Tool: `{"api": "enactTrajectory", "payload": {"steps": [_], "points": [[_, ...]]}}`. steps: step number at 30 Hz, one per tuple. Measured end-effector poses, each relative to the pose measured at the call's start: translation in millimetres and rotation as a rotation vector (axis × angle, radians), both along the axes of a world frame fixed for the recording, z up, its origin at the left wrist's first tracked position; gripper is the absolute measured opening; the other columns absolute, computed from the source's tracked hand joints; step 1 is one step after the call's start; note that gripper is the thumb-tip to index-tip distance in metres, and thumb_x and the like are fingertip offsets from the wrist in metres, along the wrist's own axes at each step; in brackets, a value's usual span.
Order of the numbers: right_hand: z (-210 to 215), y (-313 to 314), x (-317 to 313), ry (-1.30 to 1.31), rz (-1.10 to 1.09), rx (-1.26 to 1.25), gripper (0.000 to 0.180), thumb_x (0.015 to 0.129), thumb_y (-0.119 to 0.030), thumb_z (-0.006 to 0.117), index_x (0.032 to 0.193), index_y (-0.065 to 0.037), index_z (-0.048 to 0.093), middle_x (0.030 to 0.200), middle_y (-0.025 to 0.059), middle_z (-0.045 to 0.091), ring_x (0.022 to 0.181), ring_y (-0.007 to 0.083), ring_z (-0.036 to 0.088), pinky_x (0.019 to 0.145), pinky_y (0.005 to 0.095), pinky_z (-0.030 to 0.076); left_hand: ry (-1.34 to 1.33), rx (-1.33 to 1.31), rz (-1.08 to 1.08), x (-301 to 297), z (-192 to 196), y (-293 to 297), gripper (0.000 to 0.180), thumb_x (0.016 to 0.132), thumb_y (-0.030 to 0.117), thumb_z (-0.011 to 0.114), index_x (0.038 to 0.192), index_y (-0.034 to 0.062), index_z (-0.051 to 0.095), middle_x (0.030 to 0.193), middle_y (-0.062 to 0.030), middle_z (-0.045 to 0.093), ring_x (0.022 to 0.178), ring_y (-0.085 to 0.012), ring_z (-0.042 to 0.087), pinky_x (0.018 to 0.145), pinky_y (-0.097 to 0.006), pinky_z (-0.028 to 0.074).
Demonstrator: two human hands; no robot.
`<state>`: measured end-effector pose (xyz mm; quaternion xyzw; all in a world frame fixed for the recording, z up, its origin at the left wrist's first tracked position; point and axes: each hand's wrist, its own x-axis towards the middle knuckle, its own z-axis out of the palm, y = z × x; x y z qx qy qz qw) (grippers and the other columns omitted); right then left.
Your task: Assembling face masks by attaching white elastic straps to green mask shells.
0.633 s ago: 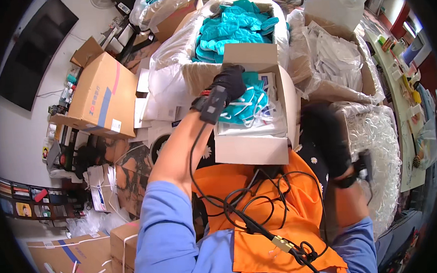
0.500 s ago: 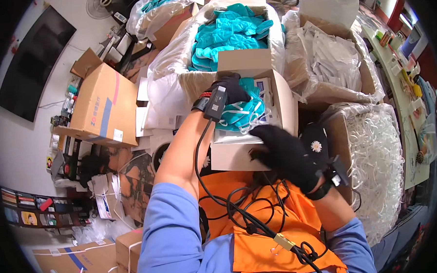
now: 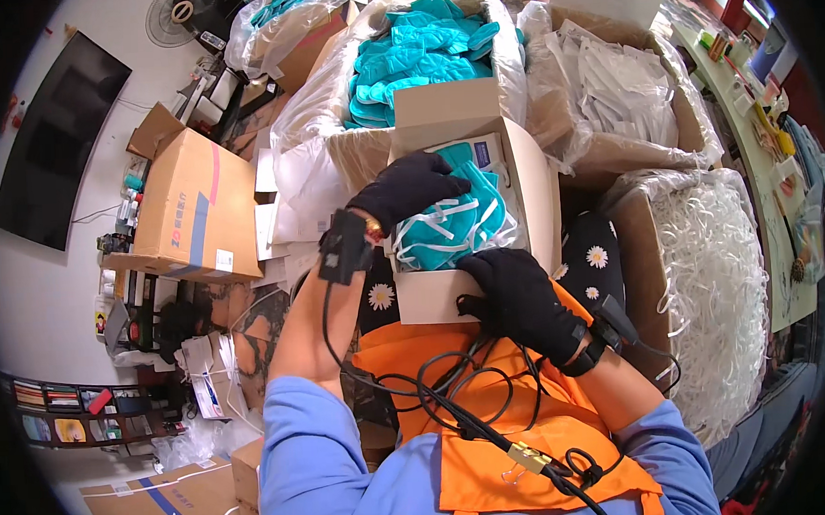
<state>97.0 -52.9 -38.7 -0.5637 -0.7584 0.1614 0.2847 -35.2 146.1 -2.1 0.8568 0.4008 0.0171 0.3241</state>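
Observation:
A small beige carton stands between my legs with its lid up. Inside it are several teal face masks with white straps, and a white packet with a blue mark shows beside them at the far end. My left hand, in a black glove, lies over the masks from the left with its fingers stretched and apart; its palm side is hidden. At the carton's near right corner my gloved right hand grips the wall, fingers over the edge and thumb outside.
Beyond the carton stands a large lined box of teal masks. To its right is a box of white packets. A box of white straps sits at my right. Black cables loop over my orange apron. A brown box stands left.
My left hand has drawn nearer and turned over the masks, which now lie closer to the carton's near end. My right hand has come down onto the near wall.

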Motion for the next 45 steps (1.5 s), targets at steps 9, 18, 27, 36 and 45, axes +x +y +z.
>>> {"api": "enactTrajectory", "payload": {"steps": [9,18,27,36,45], "points": [[13.1,10.5,17.2,0.703,-0.413,0.196,0.027,0.075,-0.006,0.075,0.098,-0.006,0.062,0.087,0.0061,0.066,0.077,0.0148,0.064,0.070,0.0265,0.049,-0.435,-0.120,0.139,-30.9,3.3,-31.0,0.032,0.077,0.023,0.075,0.099,0.0026,0.065,0.086,-0.0109,0.069,0.078,-0.0165,0.064,0.073,-0.030,0.050],[23.4,61.4,50.6,0.543,-0.527,0.025,0.031,0.080,-0.019,0.072,0.104,-0.003,0.064,0.086,0.0120,0.068,0.072,0.0206,0.065,0.066,0.0325,0.051,-0.546,0.314,0.134,-34.5,4.4,-49.9,0.058,0.070,0.009,0.076,0.122,0.0023,0.053,0.120,-0.0152,0.058,0.111,-0.0291,0.058,0.095,-0.036,0.046],[49.4,37.9,44.4,1.176,-0.361,0.056,0.021,0.085,-0.016,0.069,0.103,-0.005,0.063,0.081,0.0011,0.065,0.066,0.0078,0.057,0.060,0.0220,0.042,-0.994,-0.082,0.255,-10.7,8.8,-68.4,0.039,0.079,0.008,0.075,0.113,0.0015,0.057,0.103,-0.0069,0.064,0.094,-0.0136,0.060,0.080,-0.028,0.050],[73.7,40.2,54.6,1.259,-0.342,0.162,0.022,0.093,-0.028,0.060,0.097,-0.007,0.066,0.078,-0.0004,0.062,0.069,0.0063,0.054,0.062,0.0221,0.040,-1.126,-0.060,0.170,-23.5,15.9,-58.6,0.034,0.082,0.004,0.067,0.115,0.0031,0.059,0.107,-0.0036,0.061,0.095,-0.0116,0.057,0.082,-0.026,0.048],[115.1,54.5,66.1,0.795,-0.131,0.357,0.023,0.095,-0.015,0.055,0.111,-0.001,0.063,0.102,0.0053,0.064,0.095,0.0130,0.058,0.083,0.0279,0.047,-1.217,-0.144,0.041,-30.5,63.6,-64.4,0.039,0.078,0.001,0.070,0.115,0.0027,0.059,0.135,-0.0102,0.050,0.114,-0.0162,0.052,0.093,-0.029,0.045]]}}
